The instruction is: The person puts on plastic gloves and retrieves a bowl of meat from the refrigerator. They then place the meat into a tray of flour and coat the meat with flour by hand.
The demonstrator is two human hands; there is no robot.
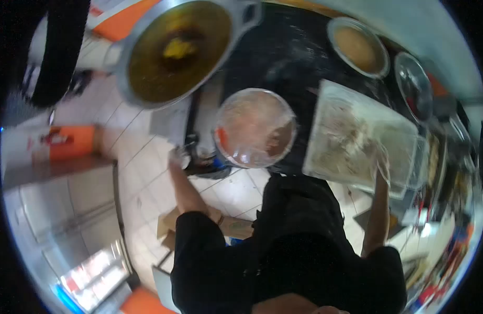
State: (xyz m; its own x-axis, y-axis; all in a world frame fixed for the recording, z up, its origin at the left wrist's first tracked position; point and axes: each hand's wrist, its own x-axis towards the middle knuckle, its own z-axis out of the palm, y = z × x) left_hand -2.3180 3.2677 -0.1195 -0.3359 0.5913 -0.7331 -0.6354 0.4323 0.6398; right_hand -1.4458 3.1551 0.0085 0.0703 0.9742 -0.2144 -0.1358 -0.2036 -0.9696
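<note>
My right hand (pixel 379 161), in a thin clear plastic glove, reaches over the right part of a pale rectangular tray (pixel 316 157) dusted with white flour (pixel 352 137). Its fingers are smeared by motion. On the other side, my left hand (pixel 178 156) hangs beside the front edge of the black worktop, near some dark fittings; its fingers are blurred too. Between the hands stands a round bowl (pixel 219 149) with pinkish-orange contents. At the upper left, a wide metal pan (pixel 122 83) holds brown oil (pixel 163 78) with a yellow piece of food (pixel 179 49) in it.
A metal bowl of beige mixture (pixel 361 48) and another metal bowl (pixel 413 86) stand at the back right of the black worktop (pixel 275 42). A clear container (pixel 422 162) adjoins the tray. Below lie a cardboard box (pixel 235 227) and tiled floor (pixel 139 183).
</note>
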